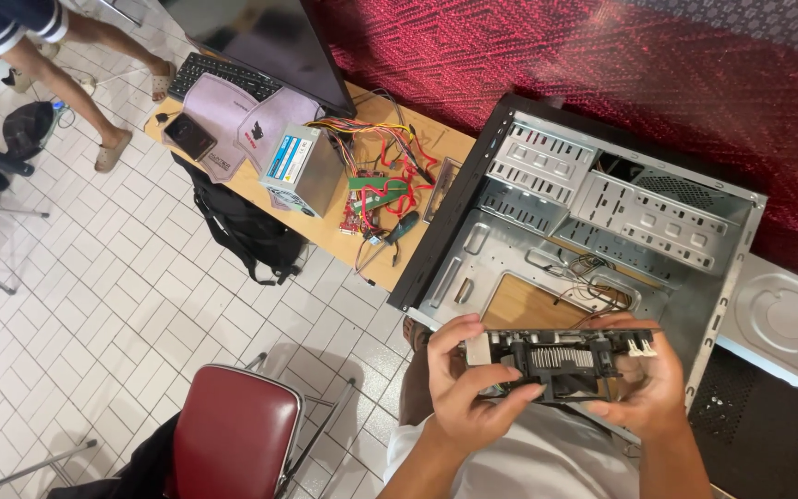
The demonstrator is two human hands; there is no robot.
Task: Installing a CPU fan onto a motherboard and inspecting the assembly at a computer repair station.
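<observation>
Black circuit board (561, 362) pinched by fingers of both hands; blue-labelled grey power supply (302, 169) on table (325, 242).

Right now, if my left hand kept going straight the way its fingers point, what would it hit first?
The left hand already grips the black finned part, with fingers pointing toward the right hand. Going on, it would likely press further along that part, then meet the right hand; depth is unclear.

Bare matt metal computer case (602, 199)
</observation>
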